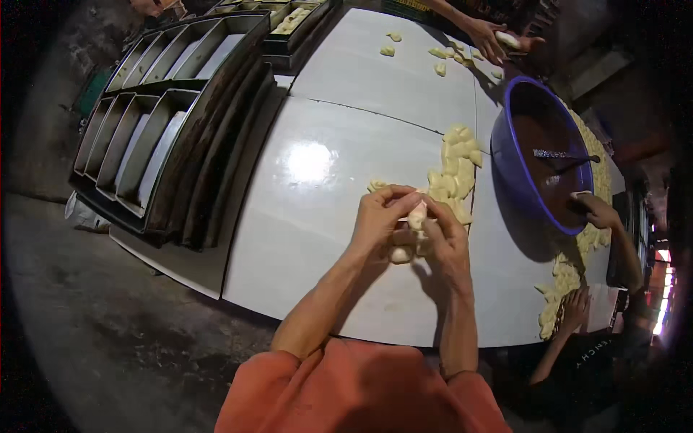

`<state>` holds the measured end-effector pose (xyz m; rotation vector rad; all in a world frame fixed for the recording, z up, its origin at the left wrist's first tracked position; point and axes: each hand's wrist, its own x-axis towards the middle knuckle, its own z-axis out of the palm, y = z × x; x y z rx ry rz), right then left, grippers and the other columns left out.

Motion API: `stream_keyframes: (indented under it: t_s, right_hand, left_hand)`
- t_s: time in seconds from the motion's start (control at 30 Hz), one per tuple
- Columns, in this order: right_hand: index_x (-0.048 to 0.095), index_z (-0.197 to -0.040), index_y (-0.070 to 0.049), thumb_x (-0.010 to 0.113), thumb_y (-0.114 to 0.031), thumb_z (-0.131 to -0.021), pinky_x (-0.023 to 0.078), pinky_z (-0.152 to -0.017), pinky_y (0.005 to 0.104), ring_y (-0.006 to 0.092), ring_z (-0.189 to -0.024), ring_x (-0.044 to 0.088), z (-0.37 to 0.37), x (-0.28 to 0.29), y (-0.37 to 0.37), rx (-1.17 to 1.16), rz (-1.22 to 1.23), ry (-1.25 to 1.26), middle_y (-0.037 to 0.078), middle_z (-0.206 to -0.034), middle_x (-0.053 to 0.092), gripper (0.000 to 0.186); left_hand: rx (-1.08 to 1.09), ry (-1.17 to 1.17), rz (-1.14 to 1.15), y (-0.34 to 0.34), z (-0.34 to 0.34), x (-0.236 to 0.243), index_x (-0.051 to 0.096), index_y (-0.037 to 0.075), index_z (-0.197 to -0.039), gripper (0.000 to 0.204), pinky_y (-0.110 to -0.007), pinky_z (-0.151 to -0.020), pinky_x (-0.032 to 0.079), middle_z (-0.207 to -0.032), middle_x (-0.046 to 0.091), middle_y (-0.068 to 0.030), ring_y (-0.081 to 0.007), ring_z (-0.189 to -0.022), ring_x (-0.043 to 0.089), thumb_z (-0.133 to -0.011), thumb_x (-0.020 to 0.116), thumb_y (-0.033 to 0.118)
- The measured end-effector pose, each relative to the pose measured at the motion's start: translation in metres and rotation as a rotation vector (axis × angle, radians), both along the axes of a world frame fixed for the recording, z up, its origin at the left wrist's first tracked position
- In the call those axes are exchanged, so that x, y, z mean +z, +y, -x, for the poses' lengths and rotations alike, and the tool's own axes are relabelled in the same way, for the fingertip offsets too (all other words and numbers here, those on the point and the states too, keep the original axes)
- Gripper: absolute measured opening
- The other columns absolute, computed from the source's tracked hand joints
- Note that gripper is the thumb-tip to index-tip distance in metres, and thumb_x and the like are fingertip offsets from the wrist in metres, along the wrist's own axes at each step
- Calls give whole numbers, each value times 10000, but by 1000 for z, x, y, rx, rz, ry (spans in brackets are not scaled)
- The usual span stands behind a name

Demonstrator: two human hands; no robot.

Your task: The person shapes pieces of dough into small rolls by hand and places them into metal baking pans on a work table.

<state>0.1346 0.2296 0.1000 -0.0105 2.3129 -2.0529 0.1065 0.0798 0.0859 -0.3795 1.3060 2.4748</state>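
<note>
A small pale piece of dough (417,216) is pinched between the fingertips of both my hands, above the white tiled table. My left hand (377,222) grips it from the left with thumb and fingers. My right hand (450,242) has its fingers closed around the other side. Just below them sits a rounded dough ball (401,254) on the tabletop. A pile of yellowish dough pieces (456,169) lies beyond and to the right of my hands, and a few more dough bits (377,185) lie by my left fingers.
A purple basin (516,155) of brown filling holds a dark-handled utensil (556,155); a co-worker's hand (600,213) reaches in. Another person's hands (498,40) hold dough at the far side. Stacked metal loaf tins (155,137) stand left. More dough (559,289) lies right, near another hand (575,310).
</note>
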Motion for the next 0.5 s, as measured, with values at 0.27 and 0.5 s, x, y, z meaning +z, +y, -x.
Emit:
stream_keyframes:
  t_s: [0.27, 0.5]
  right_hand:
    - [693, -1198, -45, 659, -112, -941, 466, -967, 354, 210, -1145, 567, 6, -20, 22, 54, -81, 192, 119, -1283, 580, 268]
    - [643, -1081, -26, 633, -144, -998, 485, -937, 348, 181, -1033, 610, 2, -32, -11, -240, 194, 225, 104, -1149, 638, 145]
  left_hand:
    - [-92, 75, 75, 1, -11, 6, 672, -28, -1178, 320, -257, -643, 570, -962, 712, -95, -132, -766, 672, -920, 734, 150]
    - [-142, 300, 299, 2, -14, -5, 686, -6, -1183, 283, -245, -694, 559, -957, 712, -68, -109, -825, 657, -953, 690, 158]
